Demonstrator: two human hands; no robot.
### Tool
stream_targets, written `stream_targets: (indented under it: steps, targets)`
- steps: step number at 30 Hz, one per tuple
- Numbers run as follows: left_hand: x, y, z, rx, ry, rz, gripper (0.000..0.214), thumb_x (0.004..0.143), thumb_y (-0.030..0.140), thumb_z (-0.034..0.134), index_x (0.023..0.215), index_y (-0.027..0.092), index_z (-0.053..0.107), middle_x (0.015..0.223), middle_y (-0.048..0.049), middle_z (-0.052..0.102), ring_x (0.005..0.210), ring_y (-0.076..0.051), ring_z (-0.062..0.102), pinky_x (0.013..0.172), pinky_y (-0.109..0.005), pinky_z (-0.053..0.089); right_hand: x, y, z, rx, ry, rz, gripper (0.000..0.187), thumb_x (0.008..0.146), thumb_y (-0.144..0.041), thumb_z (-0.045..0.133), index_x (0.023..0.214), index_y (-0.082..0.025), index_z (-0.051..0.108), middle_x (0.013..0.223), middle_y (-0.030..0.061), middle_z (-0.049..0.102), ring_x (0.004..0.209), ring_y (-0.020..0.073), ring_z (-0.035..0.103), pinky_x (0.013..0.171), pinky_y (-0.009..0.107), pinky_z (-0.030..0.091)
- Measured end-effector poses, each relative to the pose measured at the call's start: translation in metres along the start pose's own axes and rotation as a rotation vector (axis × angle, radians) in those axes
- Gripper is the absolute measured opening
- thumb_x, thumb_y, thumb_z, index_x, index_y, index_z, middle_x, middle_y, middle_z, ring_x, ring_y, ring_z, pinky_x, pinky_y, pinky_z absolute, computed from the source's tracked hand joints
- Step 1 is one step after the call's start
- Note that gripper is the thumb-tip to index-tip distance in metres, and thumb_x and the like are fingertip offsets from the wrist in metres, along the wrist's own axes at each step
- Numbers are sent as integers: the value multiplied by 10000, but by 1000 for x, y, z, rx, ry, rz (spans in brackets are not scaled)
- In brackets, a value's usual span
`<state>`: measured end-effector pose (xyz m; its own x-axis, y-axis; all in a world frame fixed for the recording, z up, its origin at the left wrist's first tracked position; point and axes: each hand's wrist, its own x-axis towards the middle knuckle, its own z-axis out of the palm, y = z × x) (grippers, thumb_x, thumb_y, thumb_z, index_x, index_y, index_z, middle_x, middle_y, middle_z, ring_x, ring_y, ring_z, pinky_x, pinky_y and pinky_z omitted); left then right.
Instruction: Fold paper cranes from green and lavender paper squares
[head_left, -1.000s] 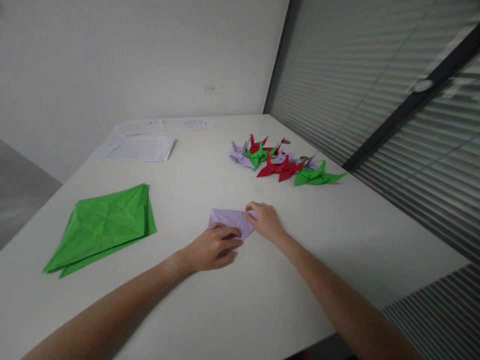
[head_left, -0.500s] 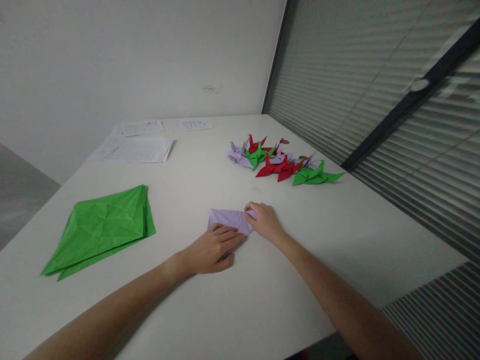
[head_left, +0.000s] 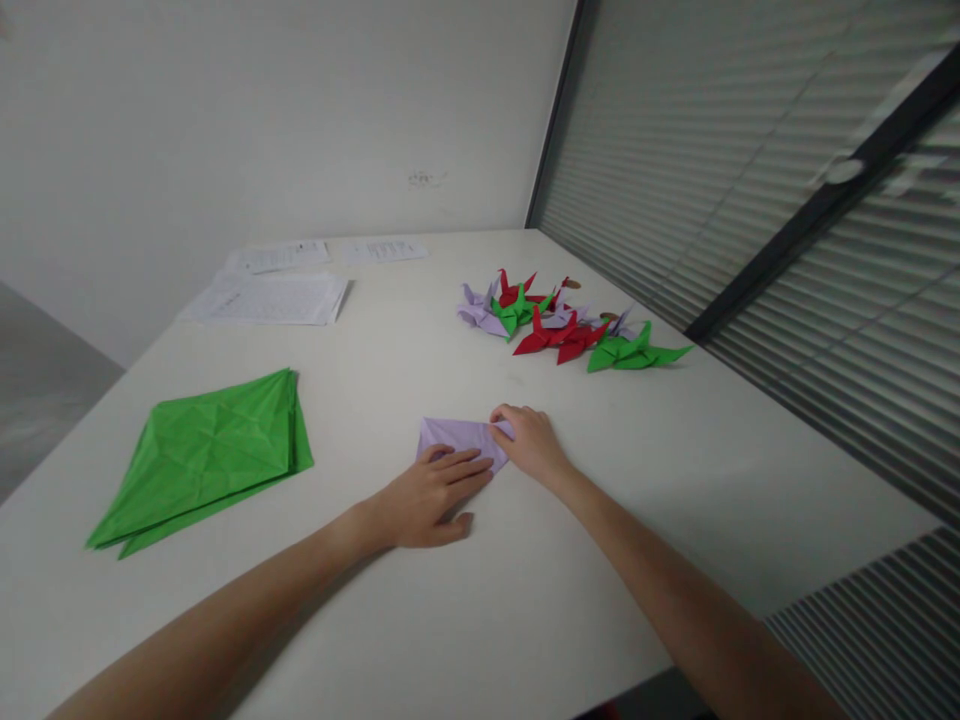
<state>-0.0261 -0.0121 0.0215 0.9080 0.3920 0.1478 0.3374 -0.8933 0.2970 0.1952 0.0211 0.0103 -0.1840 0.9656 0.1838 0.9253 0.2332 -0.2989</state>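
Stretching away from me to a plain pale wall (head_left: 285,110), the smooth white tabletop (head_left: 465,630) fills most of my view. At the far left, a grey patch (head_left: 45,420) lies beyond its slanting edge. On the near left of the surface sits a stack of creased green paper (head_left: 217,440), its layers slightly out of line. Farther back on the left lie white printed sheets (head_left: 274,298), their text too small to read, with more pages near the wall. Right of those pages, a dark smudge (head_left: 427,179) marks the wall above the tabletop.

Near the middle, my left hand (head_left: 435,500) lies open and flat, fingers spread over the near part of a folded lilac paper (head_left: 459,433), which rests on the tabletop between my two hands. My right hand (head_left: 529,440) pinches its right corner between thumb and fingers.

Beyond that hand, to the far right, red, green and lilac folded birds (head_left: 574,325) cluster together. Along the right side, grey slatted blinds (head_left: 720,140) run beside the tabletop, crossed by a dark slanting bar (head_left: 795,220) carrying a pale round piece (head_left: 845,171).
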Motion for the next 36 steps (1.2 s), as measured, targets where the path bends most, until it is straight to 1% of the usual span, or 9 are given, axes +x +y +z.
stream_targets:
  steps: [3,7,9,11,14,16,23,27,36]
  targets:
    - [0,0,0,26,-1,6,573,897,390,476,1420,169,397,1501,-142,394,1393,-310,351,1099,-521,272,0,0,0,-3,0,6,81,894,-282,576,938,-235,625,905,24,713,891,194,620,797,312,353]
    - [0,-1,2,71,0,-9,562,906,454,473,1389,170,431,1540,-163,305,1429,-314,281,1124,-561,220,0,-1,0,-4,-5,9,78,893,-283,576,935,-235,623,901,25,712,894,195,622,795,313,353]
    - [0,0,3,75,4,-20,582,907,516,469,1378,174,445,1540,-166,304,1435,-311,269,1133,-564,204,0,-1,0,-2,-6,7,79,892,-283,579,937,-234,621,902,25,713,894,197,622,793,313,354]
    - [0,0,4,63,13,-28,641,899,585,457,1397,182,426,1527,-163,334,1427,-310,290,1143,-568,184,0,-1,0,0,-3,5,78,891,-282,580,936,-233,621,902,27,713,891,199,622,793,314,355]
    - [1,0,5,47,16,-30,746,891,636,432,1469,179,318,1526,-162,335,1414,-306,317,1153,-577,146,0,0,0,5,2,-3,72,890,-271,579,931,-230,623,909,29,715,886,200,623,791,312,357]
    - [1,-1,5,49,10,-28,780,889,646,425,1494,179,270,1533,-164,315,1415,-309,315,1156,-577,134,0,0,1,5,2,-5,71,889,-268,579,929,-231,623,909,29,716,883,200,622,786,311,357]
    - [1,-3,5,71,2,-1,802,880,628,459,1499,153,270,1539,-173,292,1449,-318,226,1179,-556,70,0,0,0,2,-1,-9,77,893,-277,578,935,-231,624,916,27,716,895,201,622,788,312,355]
    - [1,-2,5,58,-22,-5,797,885,611,466,1489,125,284,1538,-189,284,1436,-297,271,1191,-520,95,1,0,0,-1,-8,-1,77,893,-276,576,932,-230,624,911,23,718,885,203,620,782,311,349]
    - [1,-2,4,25,5,-8,796,870,602,507,1485,143,295,1527,-184,316,1425,-302,296,1183,-535,128,-1,-3,-1,-27,-2,-4,84,903,-279,560,943,-231,616,913,28,714,899,200,614,792,318,318]
